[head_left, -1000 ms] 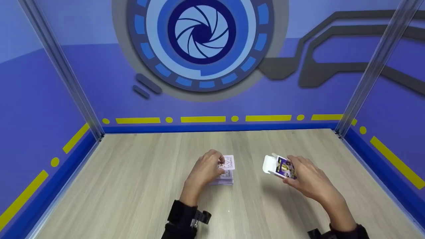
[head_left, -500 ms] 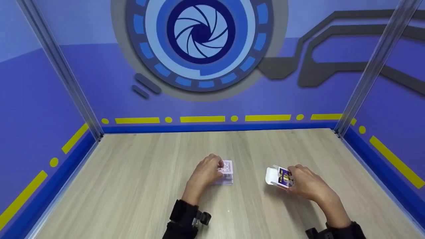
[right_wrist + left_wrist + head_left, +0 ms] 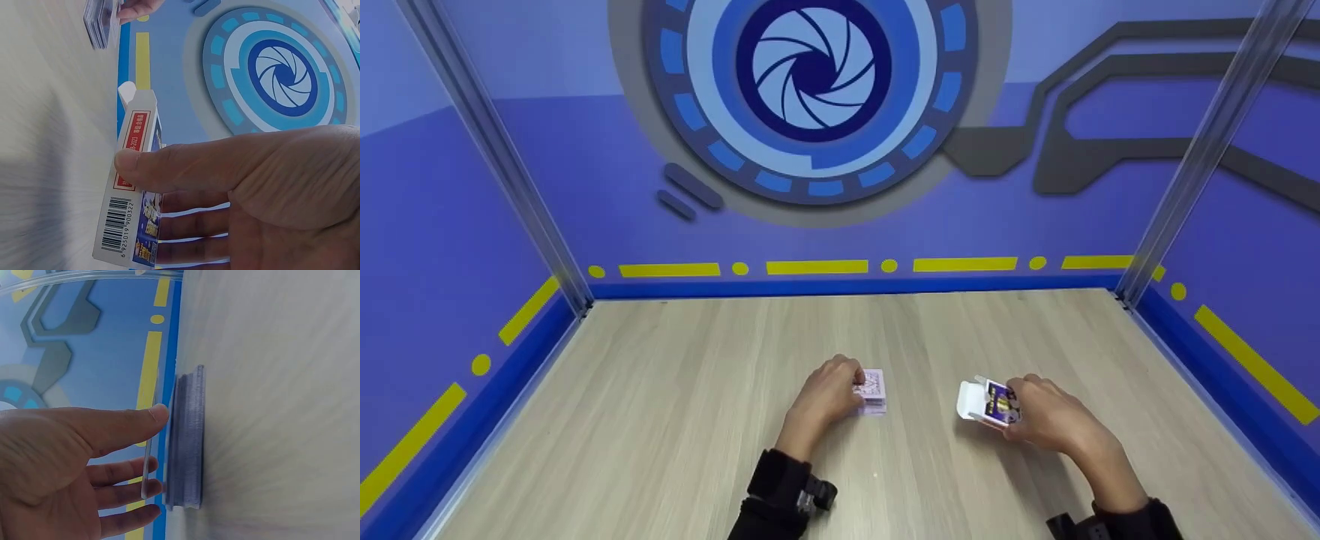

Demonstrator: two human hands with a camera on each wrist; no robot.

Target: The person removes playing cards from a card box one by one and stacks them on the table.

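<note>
My left hand (image 3: 823, 396) pinches a playing card, or a few thin ones (image 3: 147, 464), between thumb and fingers. In the left wrist view a narrow gap parts what it holds from the deck of cards (image 3: 188, 439) standing stacked on the table. From the head, the patterned card back (image 3: 873, 384) covers most of that deck. To the right, my right hand (image 3: 1054, 420) grips a small printed card box (image 3: 999, 403) by its sides. Its white end flap (image 3: 971, 400) is open and faces left. In the right wrist view the thumb lies on the barcode side (image 3: 117, 222) of the box.
The light wooden table (image 3: 697, 375) runs back to a blue printed wall (image 3: 547, 187) with a yellow dashed line. Side walls with clear corner posts (image 3: 1192, 150) stand left and right. The box is held apart from the deck, with bare tabletop between.
My left hand has come down with the held card, closer over the deck. The right hand with the box has also sunk toward the table and slightly nearer to me.
</note>
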